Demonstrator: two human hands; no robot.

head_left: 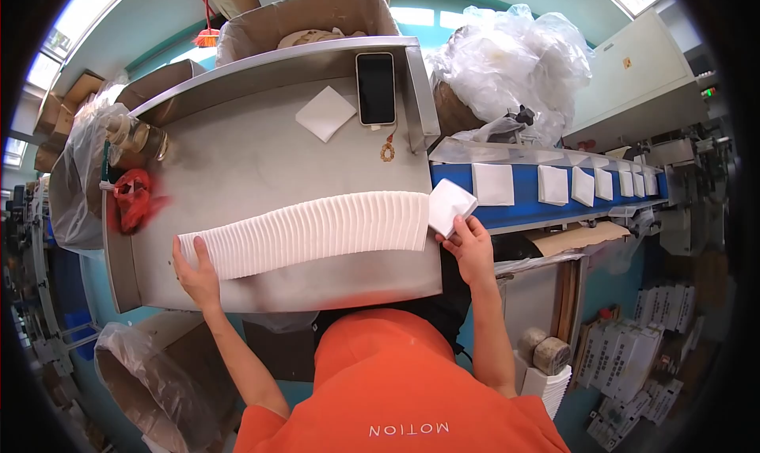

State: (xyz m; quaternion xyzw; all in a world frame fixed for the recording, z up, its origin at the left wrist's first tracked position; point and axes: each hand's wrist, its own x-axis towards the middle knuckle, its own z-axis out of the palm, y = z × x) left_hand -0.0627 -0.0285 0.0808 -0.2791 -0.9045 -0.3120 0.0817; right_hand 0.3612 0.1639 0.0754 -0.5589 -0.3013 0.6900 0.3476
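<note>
A long row of white folded napkins (317,228) stands on edge across the steel tray table (261,148), curving a little upward to the right. My left hand (197,275) is at the row's left end, thumb and fingers spread, touching the end napkins. Between the thumb and fingers of my right hand (470,247) is a single folded napkin (452,206), tilted, just past the row's right end. Behind it a blue conveyor belt (524,193) carries several spaced napkins (492,184), lying flat.
A phone (375,89) with a beaded charm (387,149) and a loose napkin (325,114) lie at the back of the table. At left are a red plastic bag (133,196) and a jar (136,138). Raised metal walls edge the table; cardboard boxes (309,5) stand behind.
</note>
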